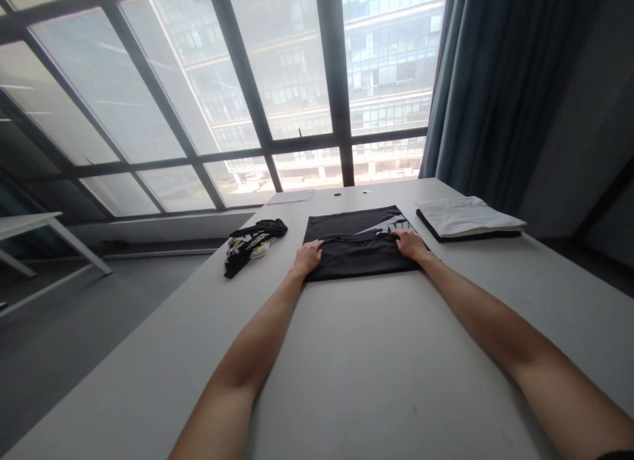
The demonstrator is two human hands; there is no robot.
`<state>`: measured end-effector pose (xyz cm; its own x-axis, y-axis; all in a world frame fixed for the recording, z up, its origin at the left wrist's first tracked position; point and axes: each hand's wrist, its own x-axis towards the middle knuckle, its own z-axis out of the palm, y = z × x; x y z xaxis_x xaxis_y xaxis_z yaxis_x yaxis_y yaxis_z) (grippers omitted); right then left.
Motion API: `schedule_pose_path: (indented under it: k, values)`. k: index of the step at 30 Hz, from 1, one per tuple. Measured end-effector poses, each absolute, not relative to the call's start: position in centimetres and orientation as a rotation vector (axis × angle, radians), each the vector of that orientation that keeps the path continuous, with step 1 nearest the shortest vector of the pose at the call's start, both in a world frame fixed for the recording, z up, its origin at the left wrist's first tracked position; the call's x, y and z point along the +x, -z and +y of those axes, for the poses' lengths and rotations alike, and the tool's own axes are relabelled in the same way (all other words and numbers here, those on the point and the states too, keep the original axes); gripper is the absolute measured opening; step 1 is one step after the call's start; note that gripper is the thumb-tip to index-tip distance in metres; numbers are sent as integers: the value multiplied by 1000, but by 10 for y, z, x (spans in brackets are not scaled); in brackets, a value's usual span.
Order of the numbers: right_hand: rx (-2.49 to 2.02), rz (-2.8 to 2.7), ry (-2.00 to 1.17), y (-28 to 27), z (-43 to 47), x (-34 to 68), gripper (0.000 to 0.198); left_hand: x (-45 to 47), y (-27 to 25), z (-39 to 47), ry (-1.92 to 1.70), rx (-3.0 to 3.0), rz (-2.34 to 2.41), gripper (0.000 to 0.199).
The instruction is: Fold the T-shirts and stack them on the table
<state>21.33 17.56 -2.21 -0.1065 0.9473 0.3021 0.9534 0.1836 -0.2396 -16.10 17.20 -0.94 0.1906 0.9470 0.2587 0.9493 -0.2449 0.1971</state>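
A black garment (364,259), likely a T-shirt, lies on the white table (366,354) with its near part folded back over the rest. White lettering and a pale graphic show on its far right part. My left hand (310,257) grips the folded edge at the left side, fingers curled over the cloth. At the right end of that same edge, my right hand (410,244) pinches the fabric beside the lettering. Both thumbs are partly hidden by the hands and cloth.
A crumpled black garment (253,244) with white and yellow print lies near the table's left edge. Folded white cloth (468,216) rests on folded black cloth at the right. A pale flat sheet (290,197) lies at the far edge, before the windows; a blue curtain (488,97) hangs behind.
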Motion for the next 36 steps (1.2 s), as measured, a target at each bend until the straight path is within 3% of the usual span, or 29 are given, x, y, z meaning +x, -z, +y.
schedule_pose_path:
  k: [10, 17, 25, 36]
  values:
    - [-1776, -1975, 62, 20, 176, 211, 41, -156, 5, 169, 548, -2333, -1987, 53]
    - [-1649, -1942, 106, 0, 161, 208, 22, -159, -15, 155, 697, -2382, -1877, 29]
    - [-1276, -2243, 120, -38, 101, 239, 15, -179, -59, 100, 754, -2674, -1487, 28]
    - [-1033, -2645, 619, -23, -34, 250, 20, -196, -52, -19, 370, -2782, -1213, 23]
